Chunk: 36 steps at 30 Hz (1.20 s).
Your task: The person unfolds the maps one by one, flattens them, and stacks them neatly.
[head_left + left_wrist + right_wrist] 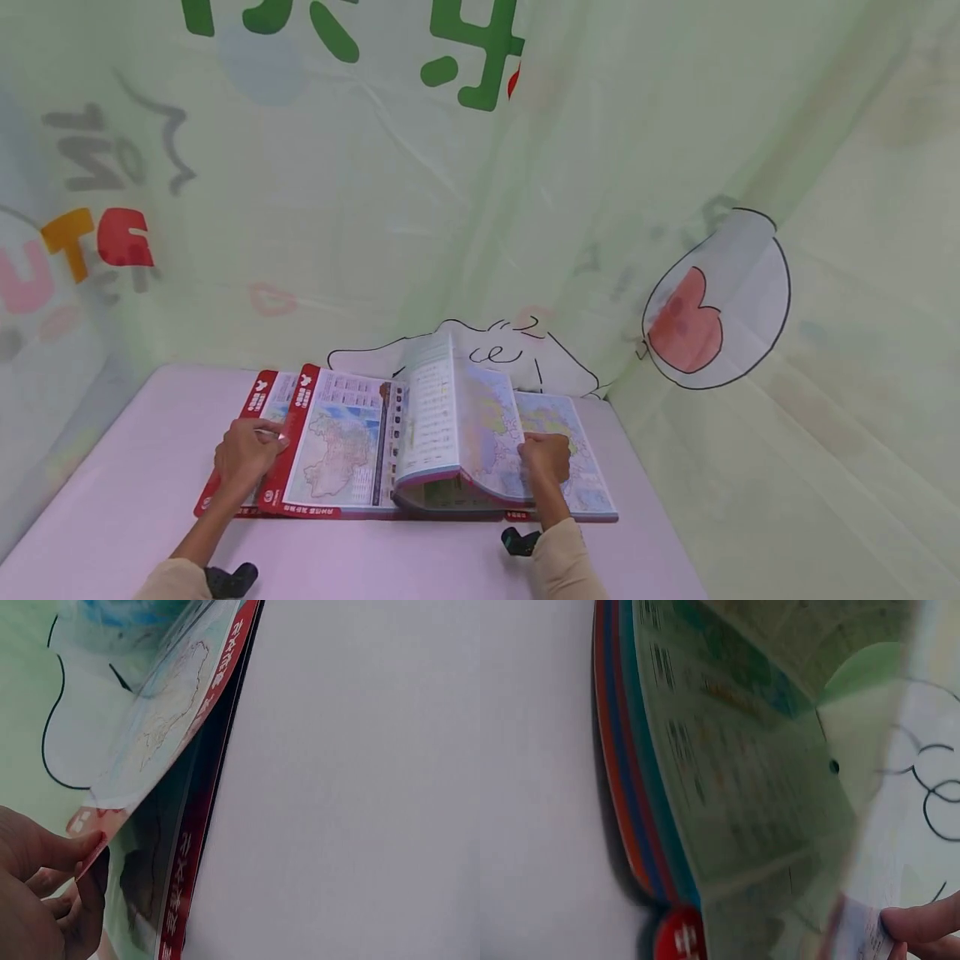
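Note:
In the head view an open map book (341, 458) with a red left margin lies on the pink table. My left hand (251, 454) pinches that red margin between thumb and fingers; the left wrist view shows the sheet corner (97, 825) lifted off another red-edged sheet (180, 900). Right of the middle, my right hand (546, 458) pinches the outer edge of a raised page (491, 429), which curves up from the book. In the right wrist view, thumb and fingertips (915, 922) hold the page's edge. The page hides part of the book beneath.
A second map sheet (588, 475) shows beyond the right hand, and a red-edged one (255, 404) at the left. The pink table (360, 558) continues in front. Printed curtain cloth (360, 250) hangs behind and at both sides.

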Each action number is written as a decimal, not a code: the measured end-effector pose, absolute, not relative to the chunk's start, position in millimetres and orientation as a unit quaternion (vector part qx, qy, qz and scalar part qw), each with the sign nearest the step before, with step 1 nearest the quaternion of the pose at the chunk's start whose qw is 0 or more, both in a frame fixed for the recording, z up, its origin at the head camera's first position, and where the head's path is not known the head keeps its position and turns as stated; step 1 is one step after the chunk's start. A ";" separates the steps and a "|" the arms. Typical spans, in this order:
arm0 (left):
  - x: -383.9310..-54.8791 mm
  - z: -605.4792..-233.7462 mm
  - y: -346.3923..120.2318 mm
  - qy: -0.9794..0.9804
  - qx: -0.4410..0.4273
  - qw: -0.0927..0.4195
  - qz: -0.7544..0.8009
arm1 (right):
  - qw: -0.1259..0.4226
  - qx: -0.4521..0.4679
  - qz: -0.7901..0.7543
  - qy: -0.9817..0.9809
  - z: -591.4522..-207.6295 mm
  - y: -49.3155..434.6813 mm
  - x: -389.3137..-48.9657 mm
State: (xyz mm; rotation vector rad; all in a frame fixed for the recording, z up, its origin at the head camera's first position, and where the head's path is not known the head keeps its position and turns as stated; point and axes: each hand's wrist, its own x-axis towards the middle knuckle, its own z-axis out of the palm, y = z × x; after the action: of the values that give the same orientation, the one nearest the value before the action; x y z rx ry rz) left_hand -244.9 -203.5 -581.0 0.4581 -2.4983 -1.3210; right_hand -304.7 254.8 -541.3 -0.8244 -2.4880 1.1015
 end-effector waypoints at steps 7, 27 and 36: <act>-242.5 -579.3 -224.3 -0.865 0.178 0.152 -0.444 | 0.202 -0.334 0.347 -0.853 -557.3 291.2 -318.6; -239.7 -582.0 -251.5 -0.869 0.215 0.158 -0.416 | 0.298 -0.344 0.298 -0.839 -554.5 332.3 -318.7; -240.6 -582.9 -257.5 -0.872 0.218 0.159 -0.408 | 0.286 -0.348 0.303 -0.840 -548.0 348.2 -309.2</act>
State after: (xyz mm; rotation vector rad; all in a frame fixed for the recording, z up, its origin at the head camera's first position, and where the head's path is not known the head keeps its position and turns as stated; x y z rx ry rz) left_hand -240.6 -257.5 -582.9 0.6224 -2.4937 -1.1667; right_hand -309.2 348.2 -548.0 -0.9312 -2.2456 0.8100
